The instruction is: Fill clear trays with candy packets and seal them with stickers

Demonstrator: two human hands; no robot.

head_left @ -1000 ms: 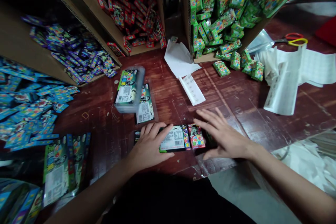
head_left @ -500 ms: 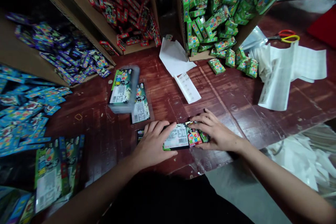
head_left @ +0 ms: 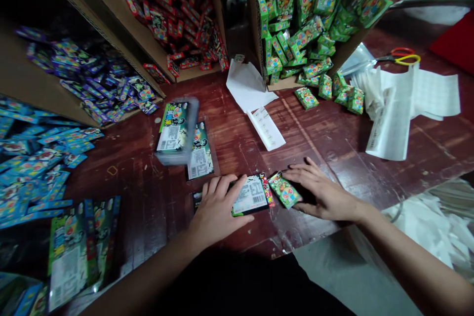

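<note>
My left hand (head_left: 217, 210) lies flat with fingers spread on a dark printed card with a white barcode label (head_left: 252, 195), pressing it to the red-brown table (head_left: 333, 143). A small red packet (head_left: 267, 192) peeks out at the card's right edge. My right hand (head_left: 322, 192) rests fingers stretched beside a small green packet (head_left: 284, 190), its fingertips touching the packet's right side. Neither hand grips anything.
Cardboard boxes hold purple packets (head_left: 96, 79), red packets (head_left: 174, 15) and green packets (head_left: 303, 10); blue packets (head_left: 33, 158) pile at left. A clear-wrapped bundle (head_left: 175, 131), a label strip (head_left: 266, 128), white sheets (head_left: 400, 103), scissors (head_left: 402, 57) and packed bundles (head_left: 74, 247) lie around.
My right hand has slid the green packet out to the right of the card and tilted it. The left hand stays pressed on the card. The view shifted slightly.
</note>
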